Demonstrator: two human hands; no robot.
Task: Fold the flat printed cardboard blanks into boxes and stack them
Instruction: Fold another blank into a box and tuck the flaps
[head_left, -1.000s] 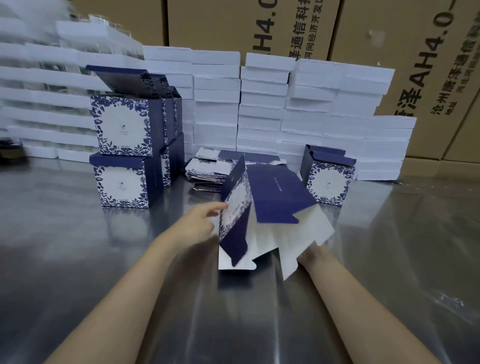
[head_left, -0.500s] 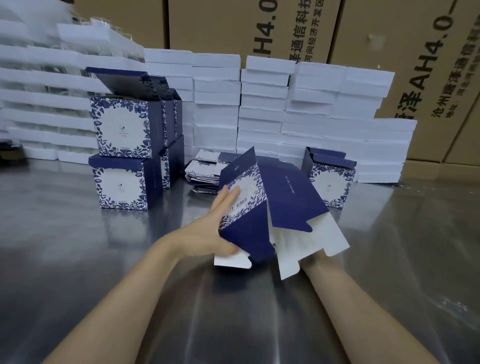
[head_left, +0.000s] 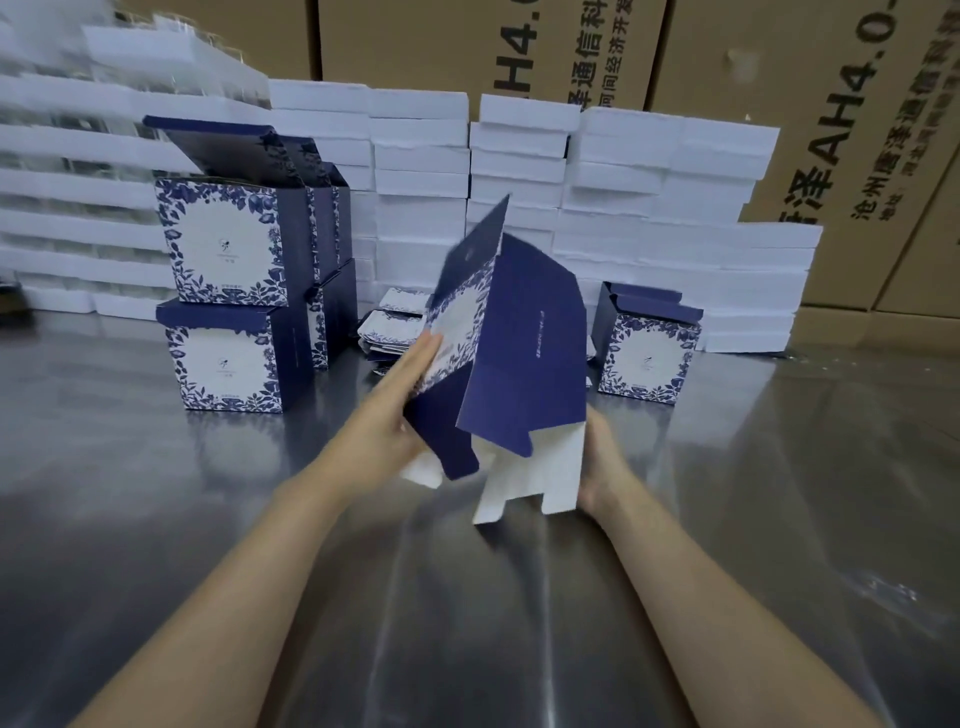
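Observation:
I hold a navy and white floral cardboard blank (head_left: 524, 358) above the steel table, partly opened into a tube, its white bottom flaps hanging toward me. My left hand (head_left: 387, 421) holds its left floral panel, fingers straight along the face and thumb underneath. My right hand (head_left: 602, 467) grips the lower right edge, mostly hidden behind the flaps. A pile of flat blanks (head_left: 395, 327) lies behind it. Folded boxes are stacked two high at the left (head_left: 228, 291), the top ones with lids up. One folded box (head_left: 647, 348) stands alone at the right.
A wall of stacked white foam trays (head_left: 519, 171) runs along the back of the steel table (head_left: 156, 519). Brown shipping cartons (head_left: 841, 130) stand behind them. Clear-topped white trays (head_left: 67, 156) are piled at the far left.
The blank has been raised and swung more upright, opening from flat toward a tube. My left hand moved from its edge onto the floral panel; my right hand shifted up along the right side.

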